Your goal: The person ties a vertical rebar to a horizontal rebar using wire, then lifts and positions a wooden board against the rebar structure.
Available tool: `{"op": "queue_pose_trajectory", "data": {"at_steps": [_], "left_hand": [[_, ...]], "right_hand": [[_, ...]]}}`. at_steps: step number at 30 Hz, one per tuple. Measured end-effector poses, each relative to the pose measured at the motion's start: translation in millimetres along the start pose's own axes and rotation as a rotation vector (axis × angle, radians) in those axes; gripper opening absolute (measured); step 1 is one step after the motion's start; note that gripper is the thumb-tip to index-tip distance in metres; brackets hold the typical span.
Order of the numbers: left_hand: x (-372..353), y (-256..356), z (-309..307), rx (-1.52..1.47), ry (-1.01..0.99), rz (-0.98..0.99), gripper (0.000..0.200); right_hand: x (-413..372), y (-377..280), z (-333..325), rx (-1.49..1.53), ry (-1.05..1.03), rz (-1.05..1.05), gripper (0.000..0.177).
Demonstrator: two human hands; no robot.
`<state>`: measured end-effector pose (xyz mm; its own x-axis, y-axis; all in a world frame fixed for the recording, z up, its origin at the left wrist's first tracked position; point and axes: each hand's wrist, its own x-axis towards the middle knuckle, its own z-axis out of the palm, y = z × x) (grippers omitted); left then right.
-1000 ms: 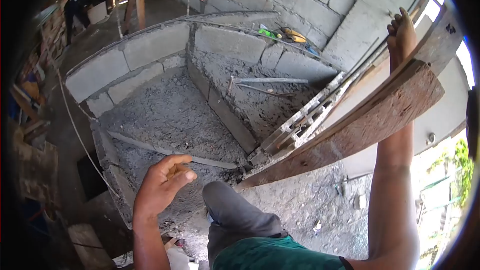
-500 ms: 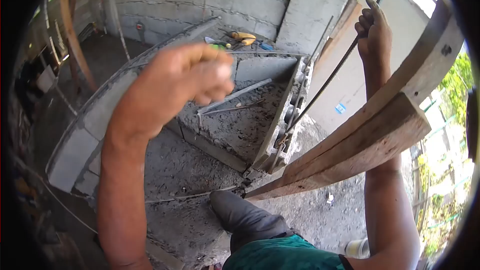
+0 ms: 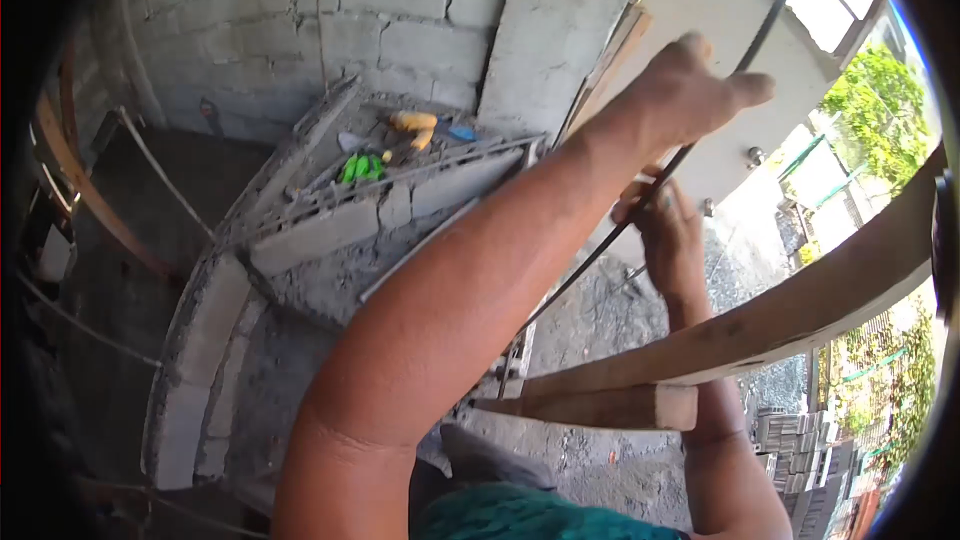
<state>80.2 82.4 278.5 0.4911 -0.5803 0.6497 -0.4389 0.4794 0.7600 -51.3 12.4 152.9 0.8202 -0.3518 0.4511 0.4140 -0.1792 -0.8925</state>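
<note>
Rebar [image 3: 770, 15] slants across the view, its lower stretch lost behind the left forearm. Right hand [image 3: 672, 230]: fingers curled around the rebar. Left hand [image 3: 700, 90]: just above, over the rebar, thumb spread from forefinger; grip appears loose, contact uncertain. Green bundle [image 3: 362, 168] at block ledge's [image 3: 290, 160] front edge.

This is a building site: left of the left hand [image 3: 688, 95] rises a bare block wall [image 3: 425, 50] with rough mortar joints, lower down stand unplastered low block walls [image 3: 320, 240], and below the right hand [image 3: 673, 240], rightward, grey blocks [image 3: 795, 445] are stacked.
</note>
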Motion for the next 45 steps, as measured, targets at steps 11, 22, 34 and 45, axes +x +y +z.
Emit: {"op": "queue_pose_trajectory", "data": {"at_steps": [11, 22, 34, 45], "left_hand": [[-7, 13, 30, -0.404, -0.034, -0.132, 0.054], [-18, 25, 29, -0.341, -0.017, -0.113, 0.059], [-48, 41, 12, -0.408, -0.108, -0.067, 0.061], [-69, 54, 22, -0.413, -0.004, 0.084, 0.059]], "right_hand": [[-68, -228, -51, 0.346, 0.488, -0.803, 0.038], [165, -275, 79, -1.172, 0.917, -0.45, 0.073], [150, -289, 75, -0.162, 0.565, -0.278, 0.025], [123, -298, 93, -0.181, 0.61, -0.382, 0.02]]}}
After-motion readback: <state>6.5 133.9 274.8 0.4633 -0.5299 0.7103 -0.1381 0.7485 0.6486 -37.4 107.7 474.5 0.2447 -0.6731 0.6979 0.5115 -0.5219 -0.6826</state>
